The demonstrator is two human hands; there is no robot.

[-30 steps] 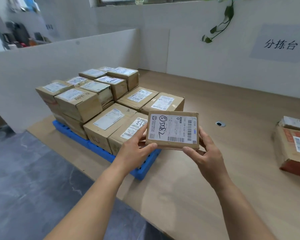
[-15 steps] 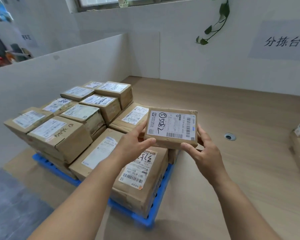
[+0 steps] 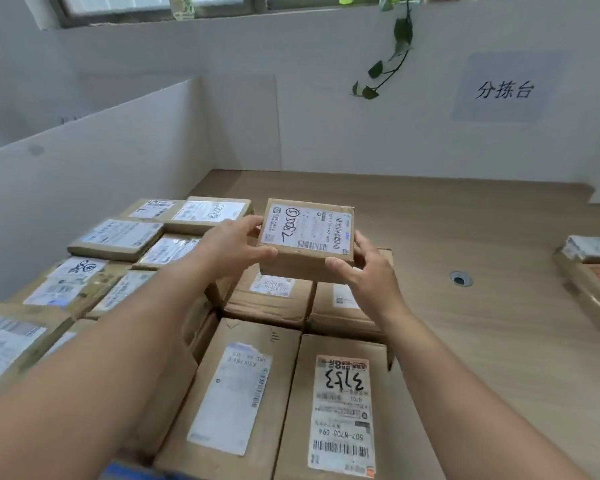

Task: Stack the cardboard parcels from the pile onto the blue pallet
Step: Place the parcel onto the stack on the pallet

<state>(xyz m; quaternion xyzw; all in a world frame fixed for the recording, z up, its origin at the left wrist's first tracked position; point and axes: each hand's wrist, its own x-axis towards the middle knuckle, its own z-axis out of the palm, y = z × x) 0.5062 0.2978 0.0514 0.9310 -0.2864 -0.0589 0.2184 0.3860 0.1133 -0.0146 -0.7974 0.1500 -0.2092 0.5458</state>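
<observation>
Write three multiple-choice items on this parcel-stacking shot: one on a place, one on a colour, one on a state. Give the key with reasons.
1. Where is the held parcel?
A. over the stacked parcels
B. on the floor
C. on the window ledge

2. What colour is the pallet corner at the bottom edge?
A. red
B. blue
C. green

3. How is the held parcel gripped?
A. by one hand only
B. by no hand
C. by the left hand and right hand, one at each side

Key:
1 A, it hangs over the labelled tops of the stacked parcels.
2 B, a blue sliver shows under the nearest stacked parcels.
3 C, fingers and thumbs curl round both of its ends.
</observation>
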